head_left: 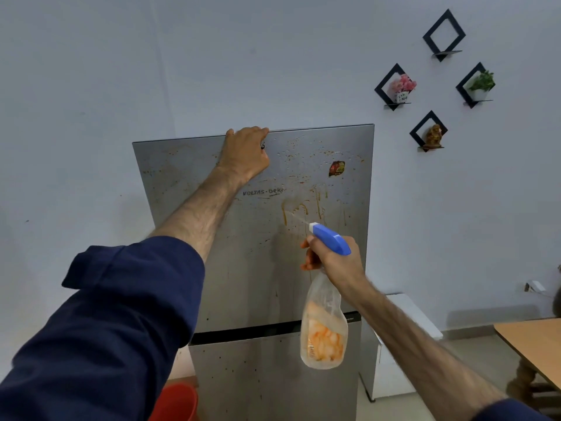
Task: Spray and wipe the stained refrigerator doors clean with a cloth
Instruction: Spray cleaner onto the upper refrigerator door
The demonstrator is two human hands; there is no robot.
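Spraying the dirty fridge

The right hand (334, 262) is squeezing a spray bottle (324, 323) at the orange stains (299, 208) on the fridge's top door (249, 238), while the left hand (244, 154) is gripping its top edge.

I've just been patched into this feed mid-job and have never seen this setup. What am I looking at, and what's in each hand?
There is no machine here: one camera worn on a person's head looks forward and down at their bare hands. The left hand hooks its fingers over the top edge of the stained upper refrigerator door. The right hand grips a spray bottle with a blue trigger head, aimed at the orange streaks. No cloth is visible.
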